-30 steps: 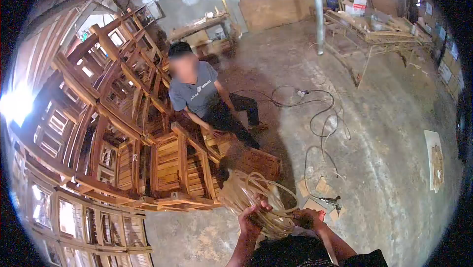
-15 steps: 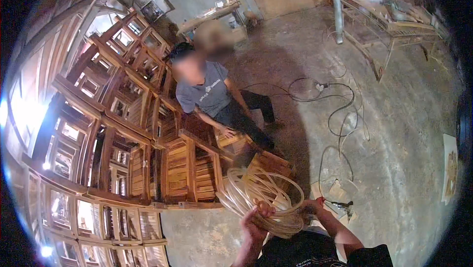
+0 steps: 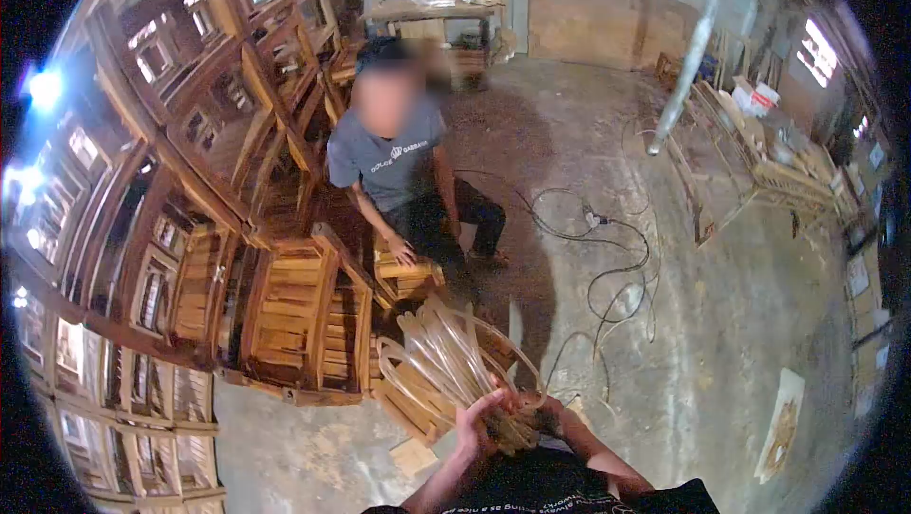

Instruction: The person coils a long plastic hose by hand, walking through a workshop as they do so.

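Box point(image 3: 759, 99): on the right-side table point(image 3: 795, 178); contents indistinct.
Coiled tubing point(image 3: 446, 348): before the black shirt point(image 3: 531, 487).
Left hand point(image 3: 480, 414): curled around the tubing.
Right hand point(image 3: 548, 412): at tubing's edge; closure cannot be told.

Floor point(image 3: 721, 324): bare concrete, pale scuffs and stains. On it, a looping dark cable with connector point(image 3: 596, 221); flat pale sheet, brown-marked point(image 3: 780, 424), at right; stacked wooden furniture point(image 3: 308, 315) at left. Right-hand worktop point(image 3: 795, 178): white-and-red box point(image 3: 756, 98), loose timber. Rear worktop point(image 3: 427, 8): small items, too small to identify.
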`<state>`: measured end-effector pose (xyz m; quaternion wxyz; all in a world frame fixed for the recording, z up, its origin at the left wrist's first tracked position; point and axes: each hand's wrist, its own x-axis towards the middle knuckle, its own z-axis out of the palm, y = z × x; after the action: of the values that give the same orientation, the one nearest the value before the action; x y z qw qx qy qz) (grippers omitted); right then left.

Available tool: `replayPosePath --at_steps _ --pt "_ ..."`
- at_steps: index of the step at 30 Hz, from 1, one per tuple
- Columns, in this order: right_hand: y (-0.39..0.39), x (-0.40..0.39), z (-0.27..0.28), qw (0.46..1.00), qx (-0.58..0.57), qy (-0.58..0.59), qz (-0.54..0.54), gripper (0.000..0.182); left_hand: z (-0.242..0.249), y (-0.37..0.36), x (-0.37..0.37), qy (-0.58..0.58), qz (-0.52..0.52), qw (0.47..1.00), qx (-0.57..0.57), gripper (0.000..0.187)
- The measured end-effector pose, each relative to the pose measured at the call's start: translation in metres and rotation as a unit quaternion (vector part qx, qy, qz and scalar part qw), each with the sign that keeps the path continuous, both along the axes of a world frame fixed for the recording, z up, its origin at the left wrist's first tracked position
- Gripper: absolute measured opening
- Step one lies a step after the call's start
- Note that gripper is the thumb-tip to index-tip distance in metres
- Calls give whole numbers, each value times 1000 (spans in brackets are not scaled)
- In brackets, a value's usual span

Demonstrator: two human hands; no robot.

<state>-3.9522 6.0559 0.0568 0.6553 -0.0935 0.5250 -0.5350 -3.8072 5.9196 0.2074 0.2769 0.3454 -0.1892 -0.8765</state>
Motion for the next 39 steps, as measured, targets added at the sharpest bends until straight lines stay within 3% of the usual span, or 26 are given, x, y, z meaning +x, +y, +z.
replayPosePath --at_steps 2,4,5,7,8,11,14,15,16,18,20,22,23,24,27,28,30,33,34,35,36,37,38,39 --pt "-10 -7 -13 999 40 22 15 39 -11 -10 -4 14 18 1000 8 28" --pt "-27 -8 22 973 -77 197 93 35 5 -21 -9 -10 42 999 -9 28" --pt "-40 -5 48 922 -154 326 142 33 10 -25 -10 -24 53 998 -15 28" --pt "-59 -7 84 888 -208 378 160 31 -2 -32 -17 -10 46 999 -13 29" --pt "-66 -10 99 969 -170 150 93 30 -7 -34 -19 -3 42 999 -17 29" --pt "-59 -32 16 899 -242 325 167 30 -6 -43 -28 -13 64 997 -43 23" --pt "-78 -24 53 947 -174 213 165 31 10 -51 -31 -41 72 993 -80 17" --pt "-77 -22 66 977 -172 66 110 30 19 -52 -31 -48 83 990 -100 17" --pt "-74 -21 79 982 -163 -80 48 30 25 -54 -31 -21 95 994 -51 17" --pt "-71 -18 56 985 -161 -23 61 31 13 -61 -28 0 88 995 -40 17" --pt "-71 -17 43 968 -160 163 100 34 12 -66 -34 25 97 995 -22 21" --pt "-71 -11 41 865 -135 452 169 37 3 -66 -36 35 69 997 -10 24" --pt "-65 -11 30 883 -131 422 159 37 -3 -66 -39 44 56 997 -3 26" --pt "-59 -12 16 898 -127 394 148 38 -11 -67 -41 28 25 999 -5 29" --pt "-30 -6 20 971 -156 168 -64 27 -25 -66 -64 50 -111 993 -8 33" --pt "-21 -9 29 929 -69 364 -17 27 -36 -64 -80 54 -133 990 13 33" --pt "1 -23 63 895 26 445 24 29 -41 -58 -108 5 -213 977 12 31" --pt "35 -28 68 894 -3 432 -119 29 -55 -48 -131 -35 -284 958 -15 31" --pt "49 -33 70 885 -68 424 -181 31 -50 -47 -138 -32 -304 952 -2 32" --pt "58 -39 96 872 26 435 -222 35 -48 -45 -141 -32 -322 946 11 33" --pt "72 -48 86 856 80 389 -330 40 -72 -45 -147 21 -349 935 -58 32" --pt "94 -63 83 846 32 396 -356 42 -95 -42 -144 34 -360 930 -62 29" --pt "90 -66 126 846 60 342 -405 44 -79 -41 -148 45 -369 926 -67 28" --pt "101 -69 124 846 61 342 -404 44 -63 -39 -152 54 -377 922 -73 27"
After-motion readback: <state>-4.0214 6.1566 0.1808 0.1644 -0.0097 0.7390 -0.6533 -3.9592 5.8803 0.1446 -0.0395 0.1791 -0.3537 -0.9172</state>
